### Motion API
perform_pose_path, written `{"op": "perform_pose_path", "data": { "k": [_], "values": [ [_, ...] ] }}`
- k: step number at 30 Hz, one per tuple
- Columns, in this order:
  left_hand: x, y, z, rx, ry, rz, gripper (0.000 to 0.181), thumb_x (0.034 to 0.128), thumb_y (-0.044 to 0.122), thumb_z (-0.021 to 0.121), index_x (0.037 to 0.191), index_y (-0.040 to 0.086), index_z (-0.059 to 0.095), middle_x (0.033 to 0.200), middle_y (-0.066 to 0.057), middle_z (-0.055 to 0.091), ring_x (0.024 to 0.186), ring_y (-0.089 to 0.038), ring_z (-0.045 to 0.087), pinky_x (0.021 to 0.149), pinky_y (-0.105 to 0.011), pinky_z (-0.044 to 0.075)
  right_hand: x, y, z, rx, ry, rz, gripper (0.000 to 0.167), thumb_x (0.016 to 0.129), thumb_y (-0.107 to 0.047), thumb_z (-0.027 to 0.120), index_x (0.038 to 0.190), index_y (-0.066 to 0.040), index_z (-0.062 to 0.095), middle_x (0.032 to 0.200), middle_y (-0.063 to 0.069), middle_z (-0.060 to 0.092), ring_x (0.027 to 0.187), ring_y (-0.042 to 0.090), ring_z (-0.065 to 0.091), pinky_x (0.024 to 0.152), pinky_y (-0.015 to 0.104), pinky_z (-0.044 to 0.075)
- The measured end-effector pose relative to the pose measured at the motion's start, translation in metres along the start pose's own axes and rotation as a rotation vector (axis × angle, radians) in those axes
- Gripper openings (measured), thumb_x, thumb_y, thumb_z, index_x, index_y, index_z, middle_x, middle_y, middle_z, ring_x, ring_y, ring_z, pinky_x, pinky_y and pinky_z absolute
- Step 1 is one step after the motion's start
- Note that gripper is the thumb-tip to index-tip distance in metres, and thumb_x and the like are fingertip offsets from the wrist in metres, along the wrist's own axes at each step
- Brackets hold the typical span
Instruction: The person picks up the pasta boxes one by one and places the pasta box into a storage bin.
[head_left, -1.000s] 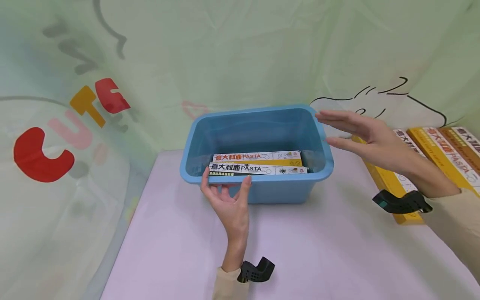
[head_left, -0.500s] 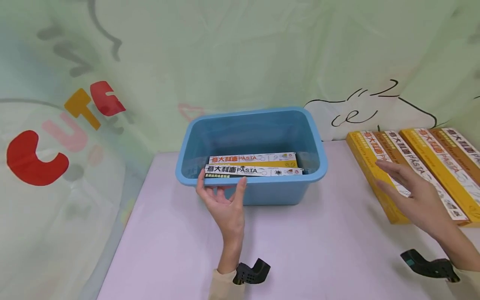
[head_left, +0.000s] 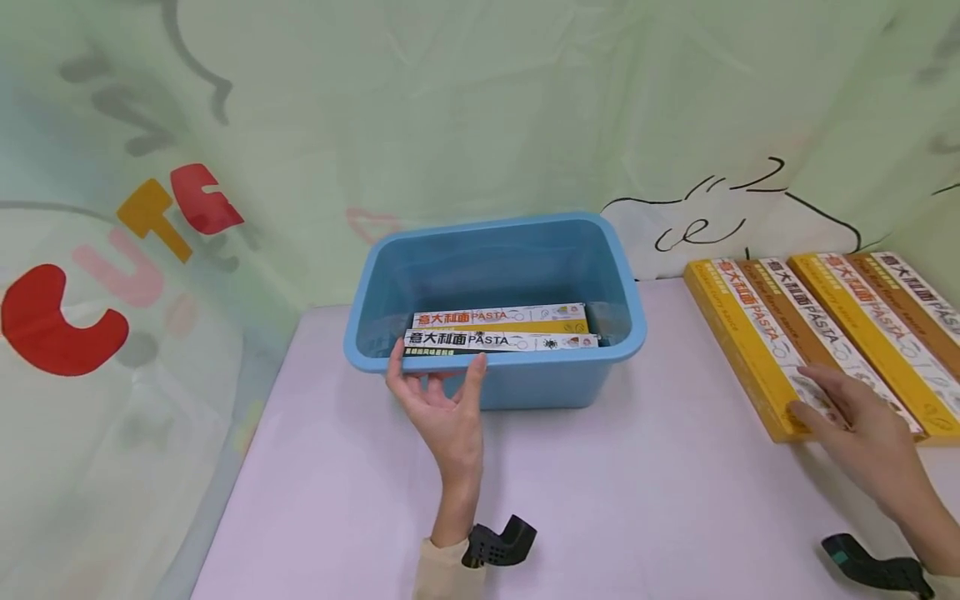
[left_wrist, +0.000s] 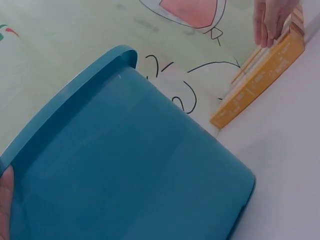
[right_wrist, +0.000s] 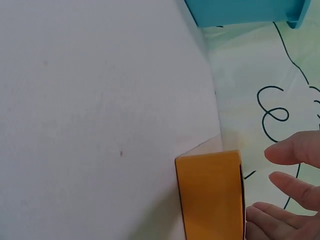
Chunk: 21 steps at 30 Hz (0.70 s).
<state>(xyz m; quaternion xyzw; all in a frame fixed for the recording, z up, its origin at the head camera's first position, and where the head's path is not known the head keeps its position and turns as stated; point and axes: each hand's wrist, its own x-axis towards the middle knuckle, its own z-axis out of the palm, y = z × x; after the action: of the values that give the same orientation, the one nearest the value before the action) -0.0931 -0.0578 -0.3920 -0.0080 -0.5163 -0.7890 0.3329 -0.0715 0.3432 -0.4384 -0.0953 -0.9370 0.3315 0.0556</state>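
My left hand (head_left: 442,429) grips the near rim of a blue basin (head_left: 551,382), thumb and fingers spread along it. Its thumb or finger shows at the left edge of the left wrist view, against the basin (left_wrist: 125,160). Inside, two pasta boxes lie lengthwise: a white-and-black one (head_left: 502,341) in front of a white-and-yellow one (head_left: 501,316). My right hand (head_left: 873,442) hovers at the near end of a yellow pasta box (head_left: 731,342), fingers slightly bent and apart. The right wrist view has the fingers beside the box's orange end (right_wrist: 210,195); contact is unclear.
Three more pasta boxes lie side by side right of the yellow one: a brown one (head_left: 787,304), another yellow one (head_left: 847,308) and another brown one (head_left: 907,300). A printed green cloth (head_left: 487,108) hangs behind the pale table (head_left: 600,500).
My right hand has moved from the basin's right rim, rightward and down to the near end of the yellow box. The left hand stays at the rim; the view has shifted slightly.
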Motion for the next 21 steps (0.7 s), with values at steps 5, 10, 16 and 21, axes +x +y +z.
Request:
{"op": "perform_pose_path", "data": {
  "k": [5, 10, 16, 21],
  "values": [
    [0.000, -0.001, 0.000, 0.001, -0.007, 0.000, 0.092, 0.0862, -0.007, 0.080, 0.157, 0.004, 0.022, 0.154, -0.015, 0.039, 0.107, -0.031, 0.054, 0.084, -0.034, 0.064, 0.000, 0.003, -0.002, 0.054, -0.047, 0.099, 0.061, 0.110, -0.019, 0.054, 0.156, 0.012, 0.029, 0.158, 0.042, 0.028, 0.143, 0.062, 0.028, 0.116, 0.040, 0.044],
    [0.000, -0.002, 0.001, 0.003, -0.011, 0.005, 0.092, 0.0866, -0.006, 0.080, 0.157, 0.001, 0.021, 0.154, -0.017, 0.039, 0.105, -0.027, 0.054, 0.083, -0.033, 0.064, -0.002, 0.006, 0.002, 0.178, -0.055, 0.218, 0.073, 0.110, -0.035, 0.055, 0.163, 0.004, 0.023, 0.167, 0.031, 0.020, 0.150, 0.052, 0.025, 0.085, -0.003, 0.043],
    [0.001, -0.001, 0.000, 0.003, -0.005, -0.004, 0.094, 0.0860, -0.006, 0.081, 0.157, 0.001, 0.020, 0.153, -0.015, 0.041, 0.102, -0.024, 0.054, 0.080, -0.032, 0.064, -0.005, 0.002, 0.015, 0.231, -0.001, 0.252, 0.085, 0.105, -0.038, 0.064, 0.166, -0.002, 0.017, 0.172, 0.023, 0.007, 0.157, 0.045, 0.009, 0.127, 0.039, 0.022],
    [0.001, 0.000, -0.001, -0.004, -0.001, -0.011, 0.093, 0.0862, -0.007, 0.080, 0.157, 0.003, 0.020, 0.153, -0.014, 0.040, 0.104, -0.027, 0.053, 0.082, -0.033, 0.064, -0.008, 0.000, 0.026, 0.135, -0.005, 0.225, 0.102, 0.098, -0.040, 0.073, 0.166, 0.000, 0.008, 0.168, 0.034, 0.007, 0.151, 0.059, 0.012, 0.119, 0.074, 0.018]
  ]
}}
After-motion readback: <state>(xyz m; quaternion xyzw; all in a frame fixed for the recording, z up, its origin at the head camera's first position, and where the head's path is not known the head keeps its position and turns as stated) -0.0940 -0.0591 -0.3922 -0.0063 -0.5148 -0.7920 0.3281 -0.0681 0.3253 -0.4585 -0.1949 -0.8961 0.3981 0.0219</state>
